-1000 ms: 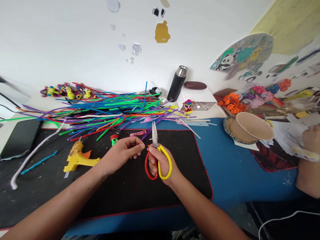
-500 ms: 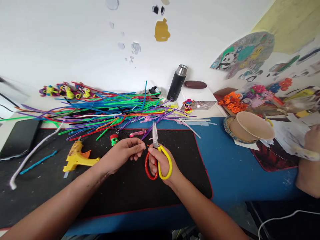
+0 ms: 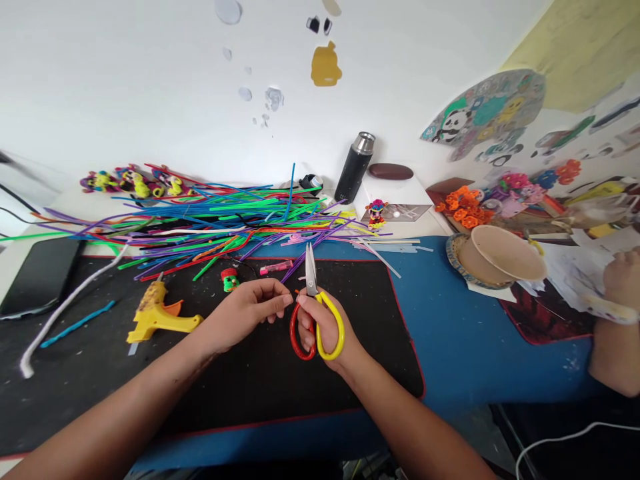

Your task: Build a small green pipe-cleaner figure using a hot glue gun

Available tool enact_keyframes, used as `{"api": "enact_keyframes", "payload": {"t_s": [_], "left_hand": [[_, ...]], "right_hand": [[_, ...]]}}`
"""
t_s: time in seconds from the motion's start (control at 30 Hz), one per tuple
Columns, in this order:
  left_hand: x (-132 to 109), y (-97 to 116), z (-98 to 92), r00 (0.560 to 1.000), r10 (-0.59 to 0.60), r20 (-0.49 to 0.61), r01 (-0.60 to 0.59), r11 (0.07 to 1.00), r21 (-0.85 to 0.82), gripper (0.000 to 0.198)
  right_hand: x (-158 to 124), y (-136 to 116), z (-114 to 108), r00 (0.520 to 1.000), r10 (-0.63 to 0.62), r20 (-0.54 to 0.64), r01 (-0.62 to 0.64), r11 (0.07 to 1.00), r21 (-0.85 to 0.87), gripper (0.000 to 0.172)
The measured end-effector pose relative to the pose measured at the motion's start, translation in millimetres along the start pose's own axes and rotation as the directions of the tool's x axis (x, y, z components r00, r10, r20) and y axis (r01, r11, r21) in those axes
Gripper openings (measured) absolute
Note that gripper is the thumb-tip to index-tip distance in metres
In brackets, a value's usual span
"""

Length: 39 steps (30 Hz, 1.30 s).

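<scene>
My right hand grips scissors with one red and one yellow handle, blades pointing up and nearly closed. My left hand is beside them, fingers pinched at the blades' base; whatever they pinch is too small to name. Both hands hover over a black mat. A small red and green piece and a pink piece lie just beyond my left hand. A big heap of coloured pipe cleaners spreads across the back of the desk.
A yellow glue gun lies at the left, with a white pipe cleaner and a phone further left. A black flask stands at the back. A paper bowl and another person's hand are at the right.
Almost nothing differs. My left fingertips have closed in slightly toward the scissors; the right hand holds still.
</scene>
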State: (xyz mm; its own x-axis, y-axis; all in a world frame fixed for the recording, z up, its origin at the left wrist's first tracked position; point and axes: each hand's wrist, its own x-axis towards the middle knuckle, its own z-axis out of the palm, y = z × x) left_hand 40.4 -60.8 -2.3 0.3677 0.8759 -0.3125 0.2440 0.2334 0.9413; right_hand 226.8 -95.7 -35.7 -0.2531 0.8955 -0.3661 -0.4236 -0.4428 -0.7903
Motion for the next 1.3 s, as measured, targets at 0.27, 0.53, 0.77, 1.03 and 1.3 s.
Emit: {"api": "enact_keyframes", "payload": {"t_s": [0.27,0.53,0.77,1.03,1.3], "left_hand": [[10.1,-5.9,-3.4,0.986,0.015,-0.164,-0.027,0.997,-0.07,0.048],[24.0,-7.2,-3.5,0.959,0.006,-0.282,-0.07,0.973,-0.218,0.045],[22.1,-8.1,-2.3,0.949,0.015,-0.314,-0.106,0.955,-0.276,0.039],[15.8,-12.3,-3.3,0.954,0.011,-0.3,-0.089,0.965,-0.249,0.038],[9.5,-11.1,3.6,0.968,-0.022,-0.248,-0.044,0.965,-0.257,0.039]], "right_hand": [[-9.9,-4.7,-8.7,0.999,-0.006,0.051,0.011,0.996,-0.087,0.053],[-26.6,-2.3,-28.8,0.982,0.089,0.168,-0.056,0.979,-0.195,0.085],[-27.6,2.6,-26.2,0.963,0.155,0.221,-0.099,0.964,-0.249,0.088],[-21.1,10.3,-6.1,0.978,0.124,0.165,-0.064,0.942,-0.329,0.076],[-14.7,12.1,2.8,0.985,0.114,0.128,-0.059,0.927,-0.37,0.073]]}}
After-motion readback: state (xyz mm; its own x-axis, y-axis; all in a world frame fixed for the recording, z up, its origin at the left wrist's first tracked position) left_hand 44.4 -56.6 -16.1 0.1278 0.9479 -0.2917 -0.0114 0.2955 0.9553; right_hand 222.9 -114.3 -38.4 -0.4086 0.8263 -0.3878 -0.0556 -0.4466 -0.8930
